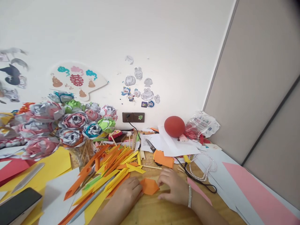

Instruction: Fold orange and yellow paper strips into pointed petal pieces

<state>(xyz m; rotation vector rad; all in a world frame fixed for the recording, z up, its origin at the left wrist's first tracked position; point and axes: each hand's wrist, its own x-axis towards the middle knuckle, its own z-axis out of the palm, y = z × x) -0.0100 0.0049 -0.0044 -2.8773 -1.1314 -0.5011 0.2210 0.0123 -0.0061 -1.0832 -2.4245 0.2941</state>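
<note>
Using the red balloon [174, 126] as datum: it sat over white sheets [175, 150] at the back of the worktop [150, 212], by the wall. Orange paper [150, 186] lay on the wood between my hands, nearer me than the balloon and a bit left of it, angular outline, right end coming to a point.

Left hand [130, 190]: palm down, fingers bunched close, tips at the paper's left edge. Couldn't tell if they pinched it or only pressed. Right hand [172, 186]: fingers curved, thumb spread wide of them, free, just beside the paper's right point. Couldn't tell if a tip touched. Bracelet [189, 196] on that wrist.

Rest, all from the balloon: orange stack [164, 158] nearer me and slightly left, partly covering the scissors [150, 145]. Loose stick [152, 167] a little nearer again. Bead string [202, 178] nearer me and right, yellow-tipped cord [187, 159] beside it. Clear bag [202, 123] immediately right. Wall socket [133, 117] left, plug in. Yellow and orange strips [112, 165] heaped left and nearer me, grey rod [93, 197] among them. Paper flowers [75, 120] far left. Pink sheet [253, 187] well right, nearer me.
</note>
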